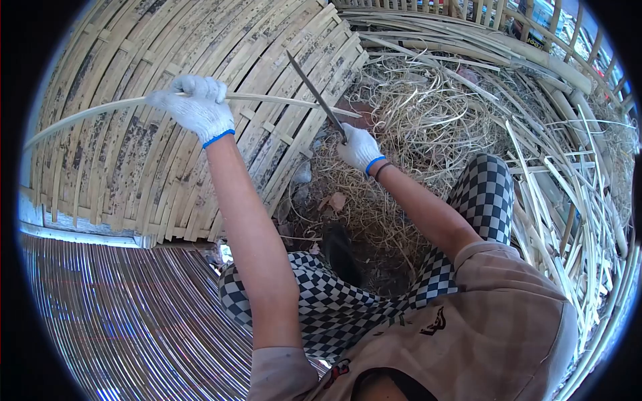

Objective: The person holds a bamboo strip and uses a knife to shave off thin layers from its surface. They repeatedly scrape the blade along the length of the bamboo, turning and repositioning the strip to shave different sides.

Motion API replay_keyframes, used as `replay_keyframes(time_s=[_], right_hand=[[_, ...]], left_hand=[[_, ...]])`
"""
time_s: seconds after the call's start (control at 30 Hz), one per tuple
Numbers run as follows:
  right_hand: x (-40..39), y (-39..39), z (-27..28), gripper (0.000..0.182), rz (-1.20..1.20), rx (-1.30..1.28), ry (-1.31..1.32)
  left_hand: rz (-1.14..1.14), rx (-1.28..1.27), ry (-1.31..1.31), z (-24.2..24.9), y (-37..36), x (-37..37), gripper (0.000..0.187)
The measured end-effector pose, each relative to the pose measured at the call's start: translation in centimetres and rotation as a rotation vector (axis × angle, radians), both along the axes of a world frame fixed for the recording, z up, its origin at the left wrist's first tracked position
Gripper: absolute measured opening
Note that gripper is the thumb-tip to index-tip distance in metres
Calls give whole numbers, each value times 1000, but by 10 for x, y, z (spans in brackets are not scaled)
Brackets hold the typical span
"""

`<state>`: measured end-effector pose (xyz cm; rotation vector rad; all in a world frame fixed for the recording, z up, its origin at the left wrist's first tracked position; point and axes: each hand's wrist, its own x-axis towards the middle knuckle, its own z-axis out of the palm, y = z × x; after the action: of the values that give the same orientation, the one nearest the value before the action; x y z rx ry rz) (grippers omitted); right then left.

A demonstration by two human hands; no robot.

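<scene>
My left hand, in a white glove with a blue cuff, is closed around a long thin bamboo strip. The strip curves from the far left across to the middle of the view. My right hand, gloved the same way, grips the handle of a long dark knife. Its blade points up and to the left and crosses the bamboo strip near the strip's right end. Both arms are stretched forward over my knees in checked trousers.
A large woven bamboo panel stands in front on the left. A mat of fine slats lies at the lower left. Bamboo shavings and loose split strips are piled to the right, with a bamboo fence behind.
</scene>
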<state>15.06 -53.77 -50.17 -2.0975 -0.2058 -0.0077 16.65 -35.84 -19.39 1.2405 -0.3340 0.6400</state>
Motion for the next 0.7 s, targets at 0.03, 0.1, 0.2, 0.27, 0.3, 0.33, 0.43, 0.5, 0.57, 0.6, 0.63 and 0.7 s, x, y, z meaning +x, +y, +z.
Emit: replay_keyframes(time_s=[0.03,0.1,0.2,0.27,0.3,0.33,0.43,0.5,0.57,0.6,0.63,0.7], right_hand=[[-4,4,2,39,-2,45,-51],[-17,0,-14,38,-49,36,79],[-12,-15,-93,41,-136,-150,289],[-5,-52,-118,43,-62,-287,455],[0,-55,-120,42,-29,-297,464],[7,-55,-119,42,2,-307,468],[7,-39,-114,43,32,-302,413],[-4,-33,-103,47,39,-308,372],[-21,-44,-101,54,54,-312,378],[-25,-49,-103,57,61,-312,380],[-26,-56,-109,64,84,-338,370],[-25,-68,-116,80,136,-392,359]], left_hand=[[13,0,-6,0,-1,-1,85],[36,6,-24,-2,-6,-4,84],[87,-52,14,-3,9,-10,83],[116,-79,13,-9,17,-13,81],[125,-84,24,-9,16,-17,81],[134,-89,32,-7,14,-18,81],[158,-116,38,-8,16,-21,80],[129,-142,5,-10,11,-26,74],[227,-231,32,-4,-2,-35,70],[273,-275,44,3,-7,-39,68],[295,-292,57,18,-11,-49,62],[345,-272,23,59,-15,-65,56]])
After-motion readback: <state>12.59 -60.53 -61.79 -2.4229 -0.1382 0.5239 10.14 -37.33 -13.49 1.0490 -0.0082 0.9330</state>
